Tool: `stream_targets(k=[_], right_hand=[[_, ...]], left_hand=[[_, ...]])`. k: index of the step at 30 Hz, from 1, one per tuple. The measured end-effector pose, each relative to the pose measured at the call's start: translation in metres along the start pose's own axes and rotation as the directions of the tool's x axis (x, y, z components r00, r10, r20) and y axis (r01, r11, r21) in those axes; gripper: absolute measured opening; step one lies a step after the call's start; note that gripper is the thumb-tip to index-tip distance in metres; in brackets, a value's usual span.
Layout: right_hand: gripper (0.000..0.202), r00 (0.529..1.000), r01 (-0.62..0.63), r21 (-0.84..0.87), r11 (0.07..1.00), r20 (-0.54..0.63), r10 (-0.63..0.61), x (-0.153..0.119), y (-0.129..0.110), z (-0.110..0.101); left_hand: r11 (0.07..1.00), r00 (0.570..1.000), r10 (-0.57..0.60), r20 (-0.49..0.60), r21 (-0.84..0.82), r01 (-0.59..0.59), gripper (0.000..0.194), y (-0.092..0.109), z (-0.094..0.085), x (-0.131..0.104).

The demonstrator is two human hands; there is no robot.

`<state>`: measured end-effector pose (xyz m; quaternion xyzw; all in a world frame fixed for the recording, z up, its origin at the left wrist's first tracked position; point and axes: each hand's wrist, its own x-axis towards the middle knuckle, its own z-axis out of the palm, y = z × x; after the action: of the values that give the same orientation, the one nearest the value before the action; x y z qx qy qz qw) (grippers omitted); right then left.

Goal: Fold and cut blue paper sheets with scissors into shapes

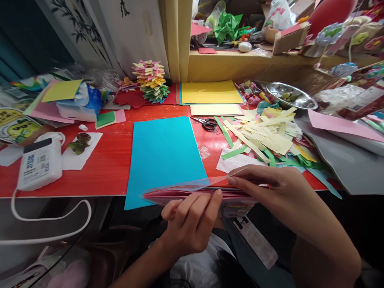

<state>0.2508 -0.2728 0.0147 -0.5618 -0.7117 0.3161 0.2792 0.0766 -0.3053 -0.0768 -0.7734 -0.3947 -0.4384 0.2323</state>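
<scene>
A clear plastic sleeve of pink paper (168, 193) is held upright just off the table's front edge, its opening facing up. My left hand (192, 224) grips its near side, fingers curled against it. At the sleeve's right end, the thumb and fingers of my right hand (264, 184) pinch the clear film at the top edge. Behind the sleeve lies a blue sheet of paper (165, 156), its front corner hanging past the table edge. Black-handled scissors (209, 125) rest beyond it to the right.
Paper strips (267, 132) are heaped on the right of the red table (114, 176). Yellow paper (210, 92) and a folded-paper tower (151, 82) stand at the back. A white power strip (40, 164) and a tissue pack (79, 102) sit left. A metal bowl (291, 96) is back right.
</scene>
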Motion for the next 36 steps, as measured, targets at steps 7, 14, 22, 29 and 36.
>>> stream_targets(k=[7,14,22,29,36], right_hand=[[0.011,1.0,0.0,0.007,1.0,-0.009,0.0,0.0,-0.001,0.0],[0.011,0.999,-0.031,-0.016,0.999,0.01,0.031,-0.001,-0.001,0.001],[0.011,1.0,-0.024,-0.001,1.0,-0.002,0.024,-0.002,-0.001,0.001],[0.011,0.999,-0.014,-0.013,1.0,-0.032,0.014,-0.002,-0.001,0.001],[0.01,0.999,0.001,-0.03,1.0,-0.039,-0.002,-0.003,0.0,0.0]], left_hand=[[0.997,1.0,0.002,-0.019,-0.082,-0.003,0.02,0.001,-0.001,0.0],[0.98,0.985,-0.135,0.104,-0.131,0.148,0.035,0.007,-0.01,0.01],[0.984,0.983,-0.138,0.125,-0.096,0.151,0.038,0.009,-0.011,0.013],[0.97,0.982,-0.151,0.116,-0.172,0.169,0.029,0.01,-0.018,0.019],[0.866,0.919,-0.236,0.314,-0.361,0.346,0.021,0.001,-0.028,0.033]])
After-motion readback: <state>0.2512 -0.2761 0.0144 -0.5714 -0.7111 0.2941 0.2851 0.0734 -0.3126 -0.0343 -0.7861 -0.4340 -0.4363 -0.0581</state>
